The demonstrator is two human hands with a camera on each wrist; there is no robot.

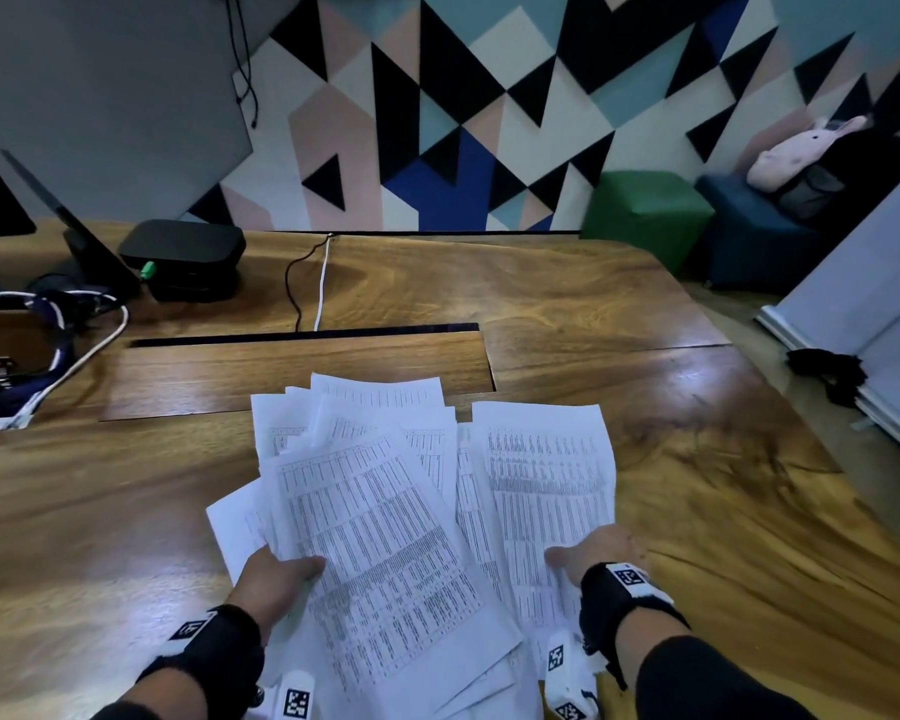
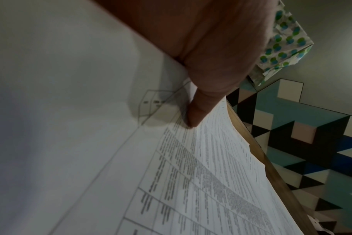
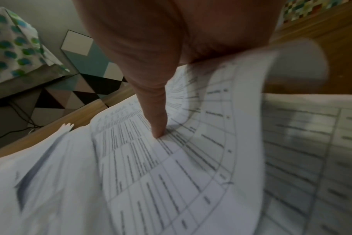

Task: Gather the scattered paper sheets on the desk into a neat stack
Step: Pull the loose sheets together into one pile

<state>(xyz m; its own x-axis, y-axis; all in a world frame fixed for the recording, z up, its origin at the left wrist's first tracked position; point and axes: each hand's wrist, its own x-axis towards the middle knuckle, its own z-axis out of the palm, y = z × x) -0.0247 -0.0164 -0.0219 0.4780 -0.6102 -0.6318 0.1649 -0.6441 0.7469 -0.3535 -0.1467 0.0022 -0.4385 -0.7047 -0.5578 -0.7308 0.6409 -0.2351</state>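
Observation:
Several white sheets printed with tables (image 1: 385, 511) lie fanned and overlapping on the wooden desk (image 1: 126, 511) near its front edge. My left hand (image 1: 276, 574) grips the left side of the pile, thumb (image 2: 197, 111) on top of the printed sheets (image 2: 201, 182), fingers hidden underneath. My right hand (image 1: 598, 558) pinches the right-hand sheet (image 1: 546, 470) at its near edge, thumb (image 3: 157, 124) pressed on the curling page (image 3: 191, 159), fingers hidden below.
A black box (image 1: 183, 249) with a tablet stand (image 1: 89, 252) and tangled cables (image 1: 58, 345) occupy the desk's far left. A cable slot (image 1: 302, 335) runs across the middle. Green (image 1: 645, 215) and blue (image 1: 749, 236) stools stand beyond the right edge.

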